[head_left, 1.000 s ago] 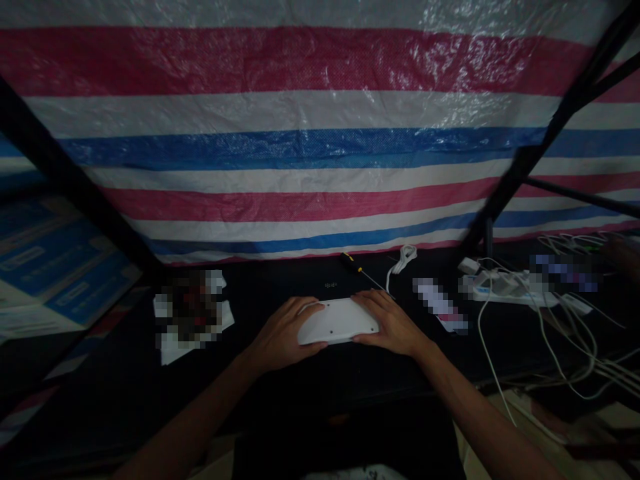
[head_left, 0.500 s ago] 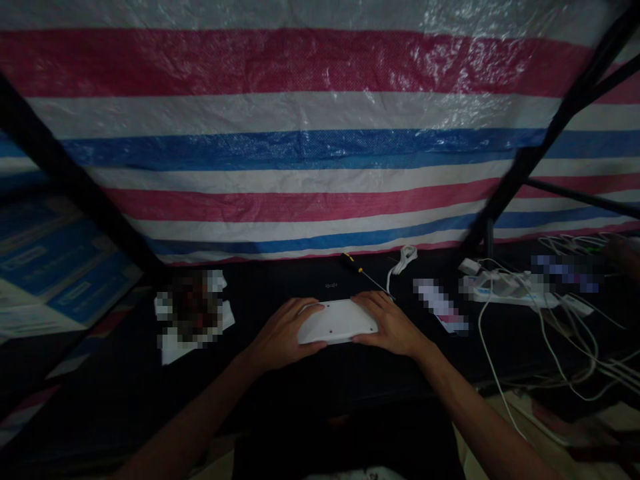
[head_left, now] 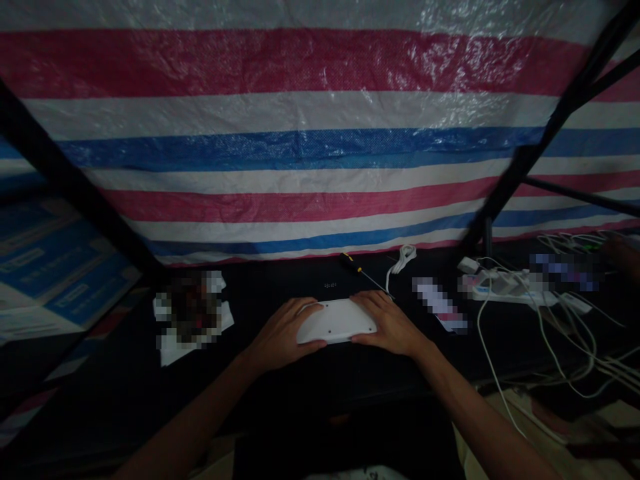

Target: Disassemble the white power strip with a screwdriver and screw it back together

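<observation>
A white plastic casing (head_left: 337, 321) with small dark screw holes on its upper face lies on the black tabletop (head_left: 320, 380) in front of me. My left hand (head_left: 283, 335) grips its left end, thumb along the near edge and fingers over the far side. At the other end my right hand (head_left: 387, 323) holds it in the same way. Just beyond the casing lie several small screws (head_left: 331, 285). A screwdriver (head_left: 352, 263) with a black and yellow handle rests behind them, its shaft pointing toward my right hand.
A bundled white cable (head_left: 404, 259) lies behind the casing. To the right are a blurred-out flat item (head_left: 439, 305) and a white power strip (head_left: 515, 288) with tangled cords. Blurred-out items on white paper (head_left: 173, 350) sit left. Striped sheeting (head_left: 310, 207) hangs behind.
Both hands keep the same hold on the casing. The whole view has shifted very slightly; nothing on the table has visibly moved.
</observation>
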Tool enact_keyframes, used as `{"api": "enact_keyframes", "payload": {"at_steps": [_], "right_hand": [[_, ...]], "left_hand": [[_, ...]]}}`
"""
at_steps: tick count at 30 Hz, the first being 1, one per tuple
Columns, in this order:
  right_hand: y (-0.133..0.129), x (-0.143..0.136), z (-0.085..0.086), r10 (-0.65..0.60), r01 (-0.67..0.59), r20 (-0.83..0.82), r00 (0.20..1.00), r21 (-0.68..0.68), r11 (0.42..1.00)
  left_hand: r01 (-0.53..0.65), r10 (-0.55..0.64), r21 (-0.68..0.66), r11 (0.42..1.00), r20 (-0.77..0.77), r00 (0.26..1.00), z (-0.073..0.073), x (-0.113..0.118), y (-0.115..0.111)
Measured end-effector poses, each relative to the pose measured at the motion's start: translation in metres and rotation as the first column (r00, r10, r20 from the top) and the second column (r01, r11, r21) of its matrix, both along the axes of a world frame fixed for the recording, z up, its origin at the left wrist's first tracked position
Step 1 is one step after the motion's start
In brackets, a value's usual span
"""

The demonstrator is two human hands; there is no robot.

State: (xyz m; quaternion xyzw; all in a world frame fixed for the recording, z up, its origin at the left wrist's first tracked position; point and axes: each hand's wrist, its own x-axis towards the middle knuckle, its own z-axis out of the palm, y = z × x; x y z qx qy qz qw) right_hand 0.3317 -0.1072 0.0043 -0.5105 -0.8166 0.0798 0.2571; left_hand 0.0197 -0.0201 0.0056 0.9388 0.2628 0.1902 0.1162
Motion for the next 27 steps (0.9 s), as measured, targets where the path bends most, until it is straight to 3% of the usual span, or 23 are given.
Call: {"api": "enact_keyframes", "payload": {"at_steps": [27], "right_hand": [[-0.0007, -0.0007, 0.0024, -0.001, 0.002, 0.014, 1.000, -0.029, 1.000]], "left_hand": [[-0.018, 0.017, -0.026, 0.999, -0.024, 1.000, 0.0006, 0.0025, -0.0007]]}}
